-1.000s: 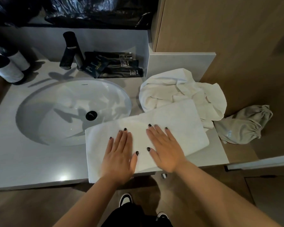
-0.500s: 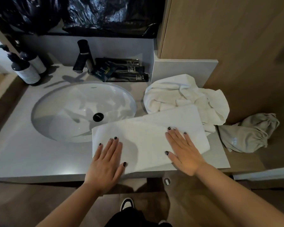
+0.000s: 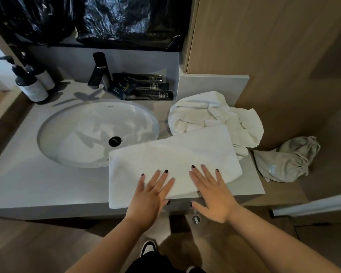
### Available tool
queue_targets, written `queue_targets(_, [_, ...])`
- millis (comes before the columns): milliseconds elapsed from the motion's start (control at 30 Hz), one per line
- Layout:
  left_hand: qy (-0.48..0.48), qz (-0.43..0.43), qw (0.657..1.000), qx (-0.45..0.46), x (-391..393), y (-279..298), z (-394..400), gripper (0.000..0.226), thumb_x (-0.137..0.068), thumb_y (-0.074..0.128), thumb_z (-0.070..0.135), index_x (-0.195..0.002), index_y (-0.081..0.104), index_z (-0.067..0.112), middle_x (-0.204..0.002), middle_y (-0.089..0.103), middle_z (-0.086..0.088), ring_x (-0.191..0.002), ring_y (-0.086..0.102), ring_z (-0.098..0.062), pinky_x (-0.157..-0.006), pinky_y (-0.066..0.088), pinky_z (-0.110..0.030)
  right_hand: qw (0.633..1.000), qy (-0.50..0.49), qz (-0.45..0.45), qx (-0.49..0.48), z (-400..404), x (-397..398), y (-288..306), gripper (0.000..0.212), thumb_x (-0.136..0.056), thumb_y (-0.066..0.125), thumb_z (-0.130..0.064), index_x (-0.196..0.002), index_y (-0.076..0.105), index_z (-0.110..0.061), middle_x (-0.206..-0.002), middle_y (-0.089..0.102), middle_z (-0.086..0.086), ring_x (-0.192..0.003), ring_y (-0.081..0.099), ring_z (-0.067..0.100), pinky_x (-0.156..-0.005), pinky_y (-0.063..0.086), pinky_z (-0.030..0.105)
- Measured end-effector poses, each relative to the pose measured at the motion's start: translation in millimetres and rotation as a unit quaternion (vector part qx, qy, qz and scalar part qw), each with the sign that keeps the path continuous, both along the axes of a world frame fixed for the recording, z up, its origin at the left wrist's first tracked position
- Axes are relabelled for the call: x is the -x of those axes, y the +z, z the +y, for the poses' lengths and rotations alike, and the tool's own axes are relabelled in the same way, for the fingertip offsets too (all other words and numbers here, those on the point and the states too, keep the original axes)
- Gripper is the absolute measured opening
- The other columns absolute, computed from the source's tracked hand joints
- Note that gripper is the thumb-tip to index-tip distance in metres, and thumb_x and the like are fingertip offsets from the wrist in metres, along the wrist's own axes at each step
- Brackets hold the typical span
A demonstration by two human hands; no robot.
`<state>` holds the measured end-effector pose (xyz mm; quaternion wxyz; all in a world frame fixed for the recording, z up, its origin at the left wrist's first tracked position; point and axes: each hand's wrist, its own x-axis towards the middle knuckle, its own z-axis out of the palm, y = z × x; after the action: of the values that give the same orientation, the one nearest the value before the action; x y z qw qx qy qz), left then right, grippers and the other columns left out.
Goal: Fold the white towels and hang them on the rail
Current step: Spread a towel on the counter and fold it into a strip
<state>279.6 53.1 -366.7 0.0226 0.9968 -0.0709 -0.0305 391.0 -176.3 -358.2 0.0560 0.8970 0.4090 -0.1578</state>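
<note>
Pressing flat on the folded white towel (image 3: 173, 162) with both hands, fingers straight and spread, nothing gripped. The left hand (image 3: 148, 198) and right hand (image 3: 213, 196) sit side by side on its near edge, low centre of the frame. That towel is a smooth, soft-looking rectangle lying on the pale grey counter (image 3: 37, 186), its left end reaching over the rim of the oval white sink (image 3: 77, 134) and its near left corner hanging a bit off the front. Right behind it, touching, is a crumpled pile of white towels (image 3: 211, 113), all lumpy folds. Centre right there's a wrinkled beige cloth bag (image 3: 285, 160) against wood-grain panelling. Upper part of the frame: matte black faucet (image 3: 97, 71), dark flat packets (image 3: 144, 86), two pump bottles (image 3: 31, 85) at upper left, and shiny black plastic sheeting (image 3: 116, 20) along the top.
</note>
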Motion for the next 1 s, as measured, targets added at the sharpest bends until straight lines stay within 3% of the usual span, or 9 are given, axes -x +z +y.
queue_targets(233, [0.003, -0.075, 0.997, 0.032, 18.2, -17.1, 6.3, 0.088, -0.063, 0.085, 0.007, -0.144, 0.051, 0.019, -0.149, 0.048, -0.008, -0.138, 0.044, -0.032, -0.106, 0.039, -0.061, 0.999, -0.019, -0.034, 0.003, 0.7, 32.0, 0.7, 0.087, -0.093, 0.035, -0.056, -0.155, -0.015, -0.021, -0.163, -0.020, 0.003, -0.147, -0.024, 0.027, -0.118, -0.011, 0.050])
queue_targets(300, [-0.014, -0.118, 0.992, 0.052, 23.7, -19.7, 10.4, 0.072, -0.073, 0.078, 0.008, -0.140, 0.055, 0.018, -0.147, 0.051, -0.007, -0.136, 0.046, -0.032, -0.105, 0.040, -0.062, 0.999, -0.025, -0.042, -0.006, 6.7, 39.5, 2.1, 0.080, -0.097, 0.038, -0.049, -0.157, -0.005, -0.018, -0.165, -0.010, 0.007, -0.150, -0.014, 0.030, -0.119, -0.007, 0.050])
queue_targets(367, [-0.037, -0.157, 0.984, 0.071, 30.8, -20.6, 18.3, 0.041, -0.098, 0.049, 0.018, -0.139, 0.055, 0.018, -0.146, 0.051, -0.005, -0.136, 0.046, -0.030, -0.107, 0.039, -0.061, 0.998, -0.025, -0.046, -0.021, 11.3, 42.1, 3.5, 0.074, -0.099, 0.040, -0.041, -0.157, 0.000, -0.018, -0.165, -0.006, 0.008, -0.151, -0.009, 0.030, -0.121, -0.003, 0.051])
queue_targets(433, [-0.050, -0.160, 0.981, 0.095, 37.5, -20.0, 28.3, 0.045, -0.105, 0.028, 0.023, -0.135, 0.060, 0.016, -0.144, 0.054, -0.004, -0.135, 0.048, -0.029, -0.107, 0.039, -0.061, 0.999, -0.020, -0.042, -0.028, 12.3, 39.6, 5.6, 0.076, -0.098, 0.046, -0.035, -0.157, 0.000, -0.019, -0.165, -0.006, 0.008, -0.151, -0.009, 0.030, -0.121, -0.002, 0.051])
queue_targets(533, [-0.066, -0.174, 0.977, 0.103, 46.7, -17.6, 38.9, 0.041, -0.100, 0.038, 0.021, -0.124, 0.068, 0.010, -0.138, 0.060, -0.006, -0.130, 0.054, -0.030, -0.101, 0.045, -0.062, 0.999, -0.016, -0.037, -0.020, 7.7, 32.6, 9.1, 0.084, -0.095, 0.052, -0.022, -0.157, -0.006, -0.021, -0.165, -0.010, 0.006, -0.151, -0.011, 0.025, -0.119, -0.009, 0.042])
queue_targets(633, [-0.087, -0.197, 0.971, 0.102, 48.9, -11.9, 46.5, 0.049, -0.106, 0.027, 0.024, -0.118, 0.071, 0.006, -0.131, 0.064, -0.009, -0.123, 0.060, -0.030, -0.097, 0.049, -0.059, 0.999, -0.022, -0.036, -0.034, -1.8, 28.0, 11.5, 0.081, -0.093, 0.049, -0.010, -0.157, 0.001, -0.021, -0.165, -0.004, 0.002, -0.151, -0.007, 0.021, -0.117, -0.006, 0.035])
queue_targets(733, [-0.083, -0.205, 0.969, 0.106, 49.0, -5.1, 61.5, 0.037, -0.085, 0.058, 0.008, -0.119, 0.070, 0.002, -0.128, 0.065, -0.013, -0.117, 0.064, -0.031, -0.093, 0.050, -0.057, 0.996, -0.051, -0.017, -0.072, -18.0, 22.3, 17.5, 0.071, -0.091, 0.048, -0.006, -0.156, 0.021, -0.019, -0.163, 0.017, 0.001, -0.151, 0.010, 0.018, -0.118, 0.003, 0.031])
queue_targets(833, [-0.064, -0.148, 0.980, 0.114, 50.1, 5.3, 83.8, 0.069, -0.055, 0.087, -0.001, -0.121, 0.069, 0.003, -0.128, 0.066, -0.014, -0.115, 0.066, -0.031, -0.091, 0.051, -0.055, 0.989, -0.096, -0.009, -0.108, -35.2, 12.9, 27.4, 0.062, -0.090, 0.050, -0.002, -0.148, 0.041, -0.023, -0.155, 0.039, -0.002, -0.146, 0.028, 0.015, -0.118, 0.021, 0.031])
queue_targets(1000, [-0.032, -0.113, 0.979, 0.164, 44.6, 23.6, 129.5, 0.051, -0.070, 0.079, 0.007, -0.120, 0.071, 0.012, -0.123, 0.069, -0.003, -0.102, 0.072, -0.025, -0.076, 0.059, -0.041, 0.982, -0.154, 0.011, -0.111, -53.6, 5.9, 32.6, 0.057, -0.090, 0.053, -0.006, -0.141, 0.049, -0.032, -0.150, 0.044, -0.010, -0.138, 0.042, 0.010, -0.115, 0.032, 0.031])
